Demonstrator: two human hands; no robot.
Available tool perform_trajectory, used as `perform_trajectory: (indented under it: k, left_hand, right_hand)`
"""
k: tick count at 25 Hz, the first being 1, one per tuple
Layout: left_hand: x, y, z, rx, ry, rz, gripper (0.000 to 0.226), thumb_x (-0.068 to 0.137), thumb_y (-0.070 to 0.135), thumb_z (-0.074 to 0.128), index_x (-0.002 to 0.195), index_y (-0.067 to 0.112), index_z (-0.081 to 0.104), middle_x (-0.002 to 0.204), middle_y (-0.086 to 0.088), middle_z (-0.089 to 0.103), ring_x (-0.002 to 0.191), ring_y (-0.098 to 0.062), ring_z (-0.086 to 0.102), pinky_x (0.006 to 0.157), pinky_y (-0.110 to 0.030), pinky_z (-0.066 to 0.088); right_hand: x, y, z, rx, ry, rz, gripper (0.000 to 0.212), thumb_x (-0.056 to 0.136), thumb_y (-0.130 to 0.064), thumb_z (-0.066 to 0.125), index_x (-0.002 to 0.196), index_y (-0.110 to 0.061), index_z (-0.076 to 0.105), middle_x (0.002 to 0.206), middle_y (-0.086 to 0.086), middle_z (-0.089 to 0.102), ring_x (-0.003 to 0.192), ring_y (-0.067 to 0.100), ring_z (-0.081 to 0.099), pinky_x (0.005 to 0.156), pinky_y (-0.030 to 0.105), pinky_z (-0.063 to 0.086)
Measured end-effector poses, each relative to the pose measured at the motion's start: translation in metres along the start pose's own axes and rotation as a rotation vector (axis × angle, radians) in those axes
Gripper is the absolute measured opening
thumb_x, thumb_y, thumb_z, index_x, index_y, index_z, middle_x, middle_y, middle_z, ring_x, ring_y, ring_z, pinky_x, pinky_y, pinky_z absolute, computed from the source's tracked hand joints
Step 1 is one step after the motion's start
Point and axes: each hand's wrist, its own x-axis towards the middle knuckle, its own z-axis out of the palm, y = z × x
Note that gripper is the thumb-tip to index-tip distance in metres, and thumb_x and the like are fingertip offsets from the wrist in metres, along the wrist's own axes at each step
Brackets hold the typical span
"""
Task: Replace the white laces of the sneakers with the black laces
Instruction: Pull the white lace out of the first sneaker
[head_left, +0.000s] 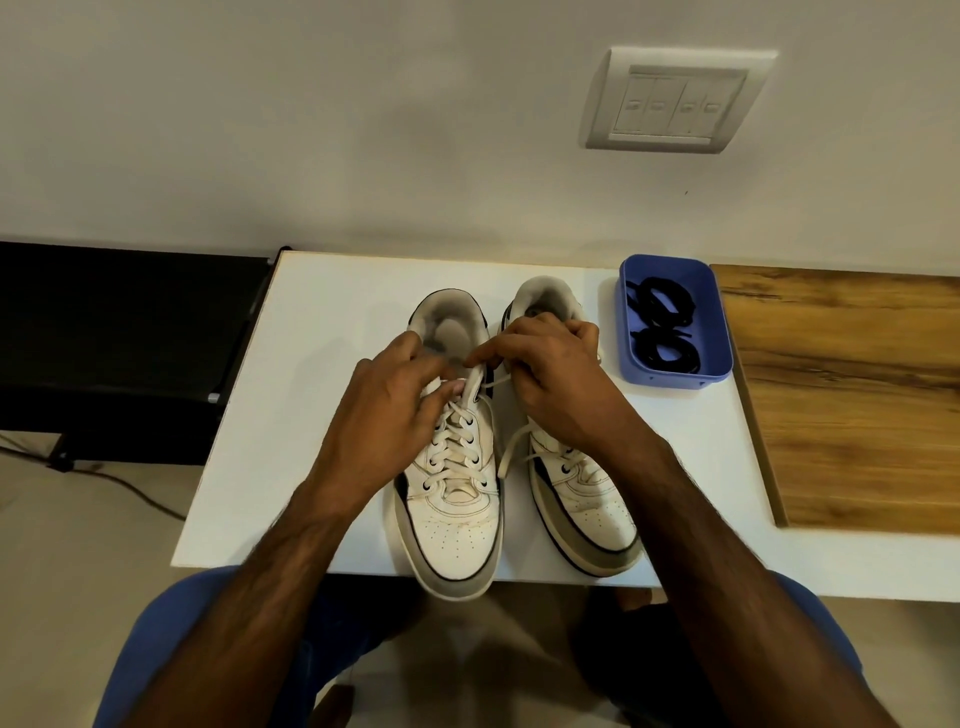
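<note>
free: bare white table (291, 415) left of sneakers (452, 493) | blocked: blue tray (675, 376) right, wall (363, 130) behind

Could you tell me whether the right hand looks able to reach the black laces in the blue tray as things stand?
Probably yes: the blue tray sits open-topped just beside the right hand, with nothing between them. But that hand is pinching a white lace and would have to let go first.

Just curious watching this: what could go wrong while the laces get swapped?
The left shoe has its toe past the table edge; tugging its white lace might tip it off. The loose lace end between the shoes could snag. The black laces lie coiled and might tangle.
</note>
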Motion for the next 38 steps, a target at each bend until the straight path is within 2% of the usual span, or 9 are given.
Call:
perform_trajectory:
  k: [6,8,12,18,23,27,31,35,38]
  left_hand:
    - [0.01,0.006,-0.014,-1.462,0.356,-0.823,0.028,0.096,0.015,0.052,0.068,0.015,0.054,0.066,0.003,0.048,0.059,-0.012,0.049,0.059,-0.031,0.043]
    - [0.012,0.009,-0.017,-1.216,0.354,-0.748,0.025,0.098,0.015,0.051,0.074,0.015,0.054,0.071,0.005,0.053,0.064,-0.011,0.052,0.058,-0.031,0.043]
    - [0.001,-0.003,0.004,-0.073,0.011,-0.191,0.03,0.093,0.045,0.06,0.112,0.023,0.068,0.108,0.005,0.043,0.103,-0.01,0.05,0.085,-0.037,0.046]
    - [0.002,-0.001,0.015,-0.274,0.02,-0.299,0.015,0.09,0.034,0.07,0.098,0.021,0.072,0.109,0.004,0.043,0.109,-0.013,0.052,0.094,-0.037,0.046]
    - [0.012,0.001,-0.018,-1.277,0.368,-0.932,0.018,0.091,0.012,0.046,0.075,0.016,0.052,0.073,-0.002,0.064,0.059,-0.017,0.057,0.059,-0.027,0.048]
    - [0.01,-0.02,-0.04,-0.735,0.282,-0.843,0.022,0.095,0.016,0.043,0.075,0.014,0.051,0.066,0.002,0.065,0.063,-0.018,0.056,0.062,-0.03,0.042]
    - [-0.005,-0.033,-0.024,0.282,-0.134,-0.586,0.015,0.099,0.03,0.05,0.104,0.019,0.059,0.113,-0.005,0.058,0.105,-0.027,0.053,0.092,-0.045,0.032]
    - [0.001,-0.018,-0.021,0.049,0.094,-0.386,0.031,0.101,0.028,0.051,0.13,0.035,0.056,0.125,0.002,0.045,0.117,-0.018,0.047,0.095,-0.037,0.021]
    - [0.003,-0.002,-0.011,-0.096,-0.058,-0.321,0.027,0.105,0.049,0.04,0.127,0.043,0.054,0.109,0.01,0.049,0.098,-0.007,0.056,0.095,-0.038,0.024]
  right_hand:
    - [0.001,0.0,-0.001,0.014,-0.023,0.006,0.051,0.087,-0.015,0.035,0.112,-0.038,0.072,0.098,-0.015,0.06,0.106,0.008,0.045,0.088,0.029,0.014]
    - [0.001,0.001,0.0,0.019,-0.01,0.003,0.05,0.087,-0.011,0.037,0.111,-0.038,0.073,0.097,-0.015,0.059,0.106,0.008,0.045,0.088,0.029,0.014]
    - [0.001,0.002,0.001,0.016,0.006,0.004,0.047,0.086,-0.013,0.038,0.11,-0.033,0.073,0.097,-0.013,0.06,0.104,0.009,0.045,0.084,0.028,0.014]
    - [0.001,-0.002,0.002,0.019,0.009,-0.007,0.046,0.088,-0.012,0.04,0.11,-0.034,0.073,0.095,-0.016,0.055,0.102,0.008,0.042,0.086,0.029,0.014]
    - [0.001,0.002,0.0,-0.027,0.008,-0.001,0.043,0.093,-0.004,0.05,0.111,-0.035,0.073,0.096,-0.016,0.058,0.107,0.014,0.049,0.089,0.028,0.013]
    - [0.001,-0.002,0.002,0.01,0.022,0.002,0.043,0.089,-0.019,0.039,0.11,-0.034,0.073,0.094,-0.017,0.055,0.104,0.009,0.045,0.09,0.029,0.014]
    - [-0.001,-0.004,0.006,-0.022,0.042,0.002,0.035,0.093,-0.031,0.04,0.109,-0.034,0.071,0.1,-0.015,0.053,0.107,0.01,0.045,0.094,0.032,0.014]
    - [-0.005,-0.012,0.016,-0.116,0.106,-0.034,0.027,0.094,-0.044,0.052,0.107,-0.029,0.07,0.1,-0.012,0.044,0.106,0.015,0.046,0.095,0.035,0.018]
    - [-0.006,-0.019,0.022,-0.139,0.118,-0.053,0.021,0.089,-0.044,0.064,0.105,-0.03,0.069,0.1,-0.013,0.035,0.103,0.018,0.046,0.091,0.042,0.028]
